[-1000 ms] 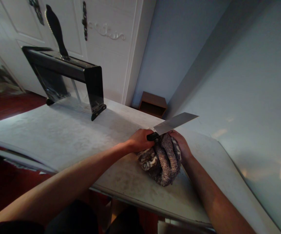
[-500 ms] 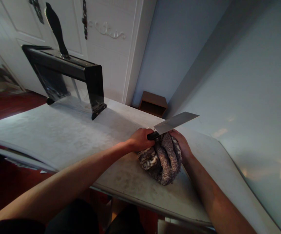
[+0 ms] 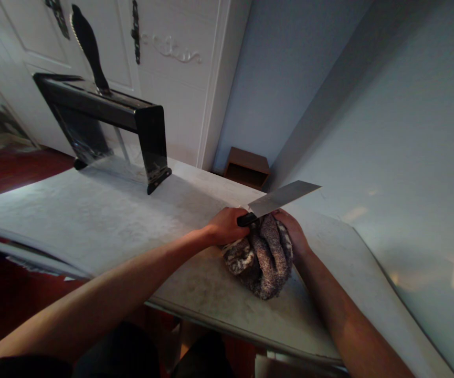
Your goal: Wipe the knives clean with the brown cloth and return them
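Observation:
My left hand (image 3: pixel 227 224) is closed around the black handle of a cleaver (image 3: pixel 284 198). The wide grey blade points right and slightly away from me, above the cloth. A brown-and-white mottled fluffy cloth (image 3: pixel 269 257) is bunched up under the knife, between my two hands. On its right side, my right hand (image 3: pixel 294 231) grips the cloth, with most of its fingers hidden behind the blade and the folds. Whether the cloth touches the blade's underside cannot be made out.
A black knife block (image 3: pixel 104 113) with clear panels stands at the back left of the white table (image 3: pixel 132 226), another black handle sticking up from it. White cabinet doors (image 3: pixel 179 89) and a small brown box (image 3: pixel 248 164) lie beyond. A pale wall (image 3: pixel 400 157) borders the right.
My hands, the cleaver and the cloth stay almost exactly where they were. The whole view has shifted very slightly.

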{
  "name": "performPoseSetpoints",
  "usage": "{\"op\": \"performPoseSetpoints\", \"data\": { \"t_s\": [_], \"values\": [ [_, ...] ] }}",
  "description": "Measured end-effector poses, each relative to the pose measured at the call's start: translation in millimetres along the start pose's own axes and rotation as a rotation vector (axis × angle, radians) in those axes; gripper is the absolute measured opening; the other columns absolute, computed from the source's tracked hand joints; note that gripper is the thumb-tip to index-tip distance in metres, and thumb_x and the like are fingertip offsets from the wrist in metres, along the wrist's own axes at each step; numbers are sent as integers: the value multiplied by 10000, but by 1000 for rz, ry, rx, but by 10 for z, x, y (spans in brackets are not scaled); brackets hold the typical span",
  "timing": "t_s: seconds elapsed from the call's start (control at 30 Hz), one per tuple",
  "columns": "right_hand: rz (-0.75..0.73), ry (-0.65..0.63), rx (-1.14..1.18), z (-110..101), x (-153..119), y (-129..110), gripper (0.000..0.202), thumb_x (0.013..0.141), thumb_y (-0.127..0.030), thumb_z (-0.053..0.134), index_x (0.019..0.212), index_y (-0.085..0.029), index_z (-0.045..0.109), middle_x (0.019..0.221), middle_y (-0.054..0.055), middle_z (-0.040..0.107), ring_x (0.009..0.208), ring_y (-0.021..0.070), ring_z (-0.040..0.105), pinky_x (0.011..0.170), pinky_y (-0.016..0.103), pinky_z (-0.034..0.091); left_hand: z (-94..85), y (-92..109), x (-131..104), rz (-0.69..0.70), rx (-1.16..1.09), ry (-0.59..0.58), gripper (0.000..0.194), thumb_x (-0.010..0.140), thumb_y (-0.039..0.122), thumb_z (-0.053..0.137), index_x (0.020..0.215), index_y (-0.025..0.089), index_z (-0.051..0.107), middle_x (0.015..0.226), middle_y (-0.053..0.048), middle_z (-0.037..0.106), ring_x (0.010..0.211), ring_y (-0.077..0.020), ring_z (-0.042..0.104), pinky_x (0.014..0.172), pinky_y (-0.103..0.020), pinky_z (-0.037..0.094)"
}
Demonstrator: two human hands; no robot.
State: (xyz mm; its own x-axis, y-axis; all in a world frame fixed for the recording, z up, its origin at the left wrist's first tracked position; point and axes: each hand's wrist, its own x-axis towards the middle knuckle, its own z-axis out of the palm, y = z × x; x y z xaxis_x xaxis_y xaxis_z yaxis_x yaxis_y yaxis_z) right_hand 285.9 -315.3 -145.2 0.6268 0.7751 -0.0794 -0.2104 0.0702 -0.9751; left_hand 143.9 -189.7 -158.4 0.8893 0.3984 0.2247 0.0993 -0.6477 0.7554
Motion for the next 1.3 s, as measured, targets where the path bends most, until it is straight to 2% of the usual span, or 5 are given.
{"op": "performPoseSetpoints", "data": {
  "t_s": [0.57,0.77,1.0,1.13,1.3],
  "values": [
    [10,-25,43,-112,72,62,218,684,-337,674,867,-222,646,818,-16,710,885,224,663,789,330,537,5,-31,15,-13,57,-26,111,706,241,568,748,164,636,693,-8,635,703,-159,596,579,-224,349],
    [8,83,28,-168,115,44,196,691,-359,637,846,-238,647,774,-12,714,848,239,678,740,348,558,-7,-33,12,-12,178,-33,163,737,290,572,823,192,669,792,-41,693,737,-191,626,598,-248,360],
    [18,185,212,-234,160,-45,209,681,-342,645,856,-231,653,835,11,729,808,238,691,674,363,585,0,-30,13,-31,235,-39,194,748,296,563,874,208,681,819,-63,707,777,-225,652,612,-269,374],
    [-67,291,263,-306,198,-97,182,696,-349,640,825,-222,645,763,5,713,742,215,689,683,350,588,38,-34,8,-55,303,-8,238,779,302,528,936,208,680,863,-94,714,816,-265,669,610,-292,374],
    [-303,361,322,-382,208,-168,151,726,-305,639,833,-198,628,742,-20,690,679,148,659,715,292,568,8,-5,-14,-134,438,8,368,828,349,501,1151,226,626,982,-137,714,870,-326,677,634,-330,404]
  ]
}}
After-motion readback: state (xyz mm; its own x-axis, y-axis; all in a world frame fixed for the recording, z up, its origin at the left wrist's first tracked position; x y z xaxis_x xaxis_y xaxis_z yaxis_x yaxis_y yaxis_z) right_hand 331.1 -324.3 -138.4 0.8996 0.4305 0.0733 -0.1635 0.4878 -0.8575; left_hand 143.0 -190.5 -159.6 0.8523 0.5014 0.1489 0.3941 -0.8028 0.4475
